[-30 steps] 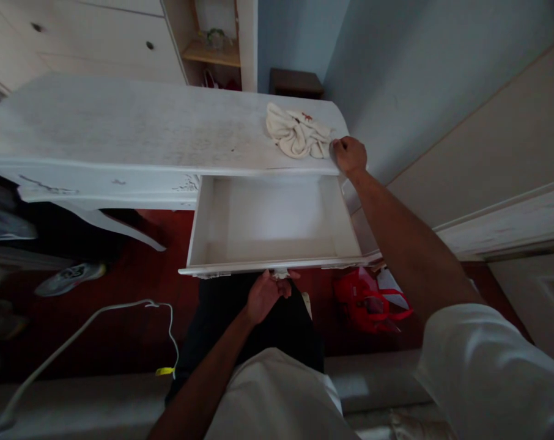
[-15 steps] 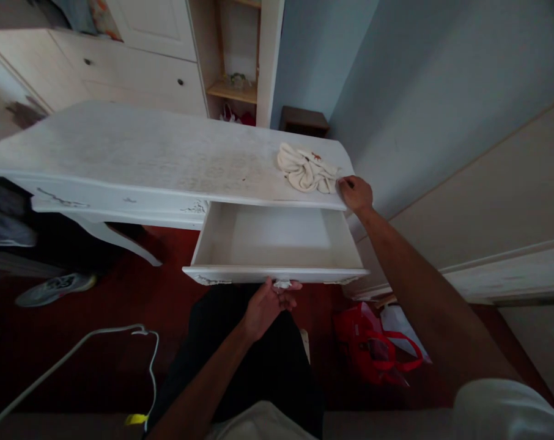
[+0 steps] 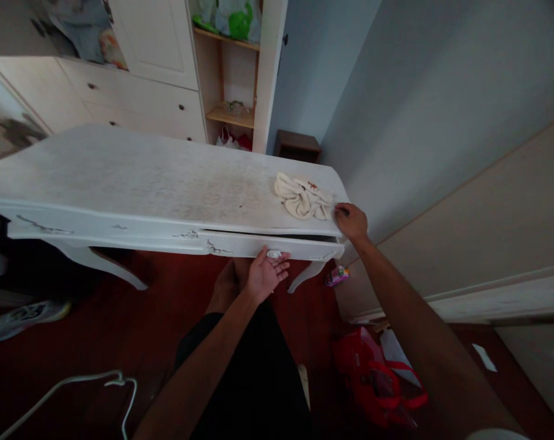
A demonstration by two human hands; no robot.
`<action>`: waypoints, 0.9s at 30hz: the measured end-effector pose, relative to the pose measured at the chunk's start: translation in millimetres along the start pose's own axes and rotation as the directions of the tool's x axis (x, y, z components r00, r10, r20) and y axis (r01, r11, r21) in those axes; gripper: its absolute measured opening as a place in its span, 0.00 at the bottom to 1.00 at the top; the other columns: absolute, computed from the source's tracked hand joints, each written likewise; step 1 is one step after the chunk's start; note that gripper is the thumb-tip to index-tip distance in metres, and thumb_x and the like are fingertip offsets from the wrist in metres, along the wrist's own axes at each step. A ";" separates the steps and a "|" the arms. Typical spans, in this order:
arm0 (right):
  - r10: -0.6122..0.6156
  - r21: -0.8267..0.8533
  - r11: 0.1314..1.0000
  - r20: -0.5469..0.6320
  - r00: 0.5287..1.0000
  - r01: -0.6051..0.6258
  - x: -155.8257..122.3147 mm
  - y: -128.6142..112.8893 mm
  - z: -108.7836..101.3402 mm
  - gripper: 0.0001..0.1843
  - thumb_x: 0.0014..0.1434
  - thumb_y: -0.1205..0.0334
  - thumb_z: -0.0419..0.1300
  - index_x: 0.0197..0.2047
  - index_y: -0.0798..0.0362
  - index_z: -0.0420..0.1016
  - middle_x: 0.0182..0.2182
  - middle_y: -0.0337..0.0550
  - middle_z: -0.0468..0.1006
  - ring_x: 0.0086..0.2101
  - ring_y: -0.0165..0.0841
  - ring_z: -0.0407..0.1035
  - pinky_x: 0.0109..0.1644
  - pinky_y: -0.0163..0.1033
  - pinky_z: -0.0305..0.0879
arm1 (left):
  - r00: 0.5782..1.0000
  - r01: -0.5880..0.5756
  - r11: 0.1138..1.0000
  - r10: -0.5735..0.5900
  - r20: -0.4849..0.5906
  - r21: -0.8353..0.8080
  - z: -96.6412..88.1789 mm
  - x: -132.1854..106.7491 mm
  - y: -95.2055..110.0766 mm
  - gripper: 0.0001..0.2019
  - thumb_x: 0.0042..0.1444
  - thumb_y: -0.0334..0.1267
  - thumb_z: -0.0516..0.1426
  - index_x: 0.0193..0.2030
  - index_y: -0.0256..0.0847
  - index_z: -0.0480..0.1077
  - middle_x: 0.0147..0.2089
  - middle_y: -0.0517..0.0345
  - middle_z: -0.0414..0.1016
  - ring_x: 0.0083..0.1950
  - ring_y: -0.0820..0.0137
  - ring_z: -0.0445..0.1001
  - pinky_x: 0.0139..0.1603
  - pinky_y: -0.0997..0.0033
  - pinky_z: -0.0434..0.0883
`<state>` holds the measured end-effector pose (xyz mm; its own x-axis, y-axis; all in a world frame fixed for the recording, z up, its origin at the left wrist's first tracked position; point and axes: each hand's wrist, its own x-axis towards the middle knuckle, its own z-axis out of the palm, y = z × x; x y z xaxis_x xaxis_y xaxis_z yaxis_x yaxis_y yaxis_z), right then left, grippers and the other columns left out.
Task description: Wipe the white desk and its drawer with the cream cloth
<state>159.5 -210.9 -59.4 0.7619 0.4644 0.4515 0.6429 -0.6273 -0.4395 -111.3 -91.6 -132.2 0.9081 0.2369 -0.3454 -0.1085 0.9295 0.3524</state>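
Note:
A white drawer (image 3: 299, 244) stands almost closed in the white desk (image 3: 167, 183), a thin dark gap showing along its top. At its round white knob (image 3: 274, 254) is my left hand (image 3: 266, 276), palm up, fingers spread and touching around the knob without wrapping it. My right hand (image 3: 351, 221) rests at the right end of the desktop with its fingers curled; a small dark spot shows among them, but what they hold, if anything, I cannot make out. Just left of that hand lies a crumpled cream cloth (image 3: 302, 198) with a small brown mark.
Below right, a red bag (image 3: 364, 379) sits on the floor, and a pink package (image 3: 337, 275) lies by the wall. A white cable (image 3: 66, 382) and a shoe (image 3: 27, 319) are at lower left. Behind the desk stand a white cabinet (image 3: 144, 110) and a brown box (image 3: 298, 145).
The drawer has slid inward from wide open to nearly closed, my left hand moving with it. My right hand remains at the desk's right end. The view has tilted up slightly.

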 end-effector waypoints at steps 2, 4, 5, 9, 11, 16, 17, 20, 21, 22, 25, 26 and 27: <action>0.009 -0.002 1.000 -0.003 1.000 -0.009 -0.7 -2.3 -0.2 0.19 0.54 0.60 0.52 0.42 0.55 0.81 0.44 0.52 0.82 0.46 0.45 0.73 0.55 0.50 0.66 | 1.000 -0.013 0.999 0.013 -0.006 -0.042 4.7 12.7 6.2 0.26 0.69 0.48 0.46 0.34 0.31 0.77 0.39 0.45 0.80 0.35 0.67 0.77 0.34 0.67 0.71; 0.011 -0.008 1.000 -0.005 1.000 -0.011 -1.2 -4.2 0.0 0.19 0.54 0.60 0.52 0.42 0.55 0.81 0.44 0.52 0.82 0.45 0.45 0.73 0.55 0.50 0.66 | 1.000 -0.021 0.997 0.020 -0.011 -0.078 8.1 23.0 10.7 0.24 0.68 0.46 0.46 0.34 0.31 0.76 0.39 0.44 0.80 0.35 0.66 0.77 0.34 0.67 0.71; 0.009 -0.014 1.000 -0.008 1.000 -0.010 -1.5 -4.9 0.2 0.19 0.54 0.60 0.52 0.42 0.55 0.81 0.44 0.52 0.82 0.45 0.44 0.73 0.55 0.50 0.66 | 1.000 -0.019 0.996 0.018 -0.016 -0.092 9.4 27.0 12.5 0.23 0.68 0.45 0.47 0.34 0.31 0.76 0.39 0.43 0.80 0.35 0.66 0.77 0.34 0.67 0.71; -0.012 -0.038 0.999 -0.025 1.000 0.011 -3.0 -6.3 1.5 0.19 0.55 0.61 0.51 0.42 0.56 0.80 0.43 0.53 0.82 0.45 0.44 0.73 0.55 0.49 0.65 | 0.999 -0.008 0.990 0.003 -0.034 -0.144 11.9 35.1 16.9 0.21 0.67 0.43 0.48 0.35 0.29 0.75 0.38 0.40 0.79 0.36 0.64 0.77 0.34 0.66 0.71; -0.017 -0.047 0.999 -0.030 0.999 0.015 -3.7 -6.5 2.3 0.19 0.55 0.61 0.51 0.42 0.55 0.80 0.43 0.53 0.81 0.44 0.44 0.73 0.55 0.50 0.65 | 0.999 0.001 0.988 -0.007 -0.037 -0.155 12.6 35.9 18.0 0.20 0.66 0.42 0.48 0.37 0.29 0.75 0.38 0.40 0.79 0.36 0.64 0.77 0.34 0.66 0.71; -0.013 -0.045 0.999 -0.041 0.999 0.011 -5.0 -6.2 2.8 0.20 0.55 0.59 0.51 0.43 0.55 0.80 0.45 0.53 0.81 0.46 0.44 0.73 0.56 0.50 0.65 | 0.999 0.023 0.999 -0.025 -0.049 -0.038 11.1 30.9 18.1 0.20 0.67 0.44 0.48 0.39 0.31 0.75 0.40 0.43 0.79 0.34 0.67 0.76 0.32 0.68 0.70; -0.012 -0.038 0.999 -0.044 0.999 0.010 -5.4 -6.4 2.6 0.19 0.56 0.59 0.51 0.43 0.55 0.80 0.45 0.52 0.81 0.46 0.44 0.72 0.56 0.49 0.64 | 0.998 0.031 0.999 -0.030 -0.062 0.025 9.0 26.8 18.2 0.20 0.67 0.45 0.48 0.39 0.32 0.74 0.41 0.44 0.79 0.33 0.68 0.76 0.31 0.68 0.70; -0.007 -0.009 1.000 -0.043 0.999 0.007 -6.3 -7.0 1.4 0.19 0.58 0.55 0.51 0.42 0.54 0.80 0.43 0.52 0.81 0.44 0.43 0.72 0.55 0.49 0.65 | 0.993 0.045 0.946 -0.008 -0.115 0.323 0.3 3.1 24.1 0.14 0.63 0.46 0.54 0.41 0.36 0.74 0.42 0.48 0.80 0.32 0.68 0.77 0.29 0.70 0.69; -0.001 0.002 1.000 -0.038 0.999 0.001 -6.3 -7.0 1.0 0.20 0.59 0.53 0.51 0.42 0.54 0.79 0.42 0.52 0.81 0.44 0.43 0.72 0.54 0.48 0.65 | 0.994 0.031 0.900 0.019 -0.110 0.435 -1.7 -8.6 29.8 0.12 0.60 0.45 0.57 0.41 0.37 0.74 0.42 0.48 0.80 0.32 0.69 0.76 0.29 0.71 0.68; 0.011 0.016 1.000 -0.036 0.999 -0.010 -6.1 -6.9 0.6 0.21 0.59 0.51 0.51 0.42 0.53 0.79 0.41 0.52 0.81 0.43 0.44 0.72 0.53 0.48 0.65 | 0.995 0.003 0.843 0.053 -0.089 0.537 -2.0 -21.4 38.2 0.12 0.57 0.43 0.61 0.41 0.38 0.75 0.42 0.49 0.80 0.32 0.69 0.76 0.30 0.72 0.68; 0.059 0.101 0.993 -0.043 0.997 -0.054 -3.5 -5.5 -0.1 0.23 0.59 0.44 0.51 0.43 0.53 0.77 0.41 0.52 0.81 0.43 0.44 0.72 0.52 0.50 0.66 | 0.981 -0.181 0.713 0.176 0.078 0.678 9.2 -58.5 82.4 0.14 0.50 0.43 0.66 0.41 0.38 0.77 0.37 0.52 0.79 0.30 0.72 0.73 0.31 0.72 0.68; 0.082 0.150 0.986 -0.052 0.995 -0.073 -2.0 -5.4 -0.3 0.24 0.59 0.43 0.51 0.44 0.53 0.75 0.42 0.52 0.80 0.43 0.44 0.72 0.53 0.50 0.66 | 0.961 -0.262 0.678 0.246 0.123 0.687 16.3 -67.3 102.9 0.14 0.51 0.45 0.65 0.40 0.38 0.77 0.34 0.54 0.78 0.28 0.73 0.71 0.31 0.71 0.68; 0.107 0.204 0.975 -0.061 0.992 -0.092 -0.3 -6.0 -0.5 0.26 0.58 0.41 0.51 0.46 0.53 0.74 0.44 0.53 0.80 0.44 0.43 0.72 0.53 0.50 0.66 | 0.919 -0.369 0.625 0.358 0.167 0.688 23.9 -73.1 125.2 0.13 0.51 0.46 0.64 0.38 0.38 0.77 0.31 0.55 0.76 0.26 0.73 0.69 0.30 0.71 0.67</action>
<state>155.3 -207.5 -56.5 0.8198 0.3558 0.4487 0.5726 -0.5264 -0.6286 -181.5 0.7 -42.0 0.8627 0.5036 -0.0460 -0.1240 0.2988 0.9462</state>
